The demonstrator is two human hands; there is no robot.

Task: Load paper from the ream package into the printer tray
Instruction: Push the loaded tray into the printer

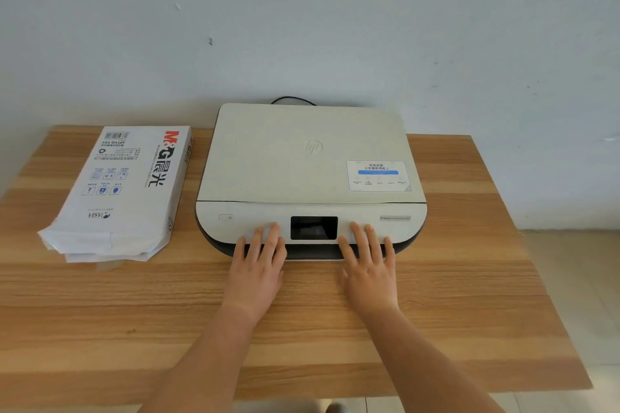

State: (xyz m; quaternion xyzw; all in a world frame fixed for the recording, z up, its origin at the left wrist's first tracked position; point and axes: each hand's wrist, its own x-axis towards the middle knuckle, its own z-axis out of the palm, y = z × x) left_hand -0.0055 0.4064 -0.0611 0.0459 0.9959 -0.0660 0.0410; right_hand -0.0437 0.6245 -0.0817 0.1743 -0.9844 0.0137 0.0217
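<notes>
Fingers spread flat and gripping nothing, your left hand [258,265] and right hand [369,265] rest on the front edge of the white HP printer [310,171], either side of its dark screen [313,227]. At mid-left, the opened M&G ream package [124,184] lies on the wooden table [302,329], just beside the printer.
</notes>
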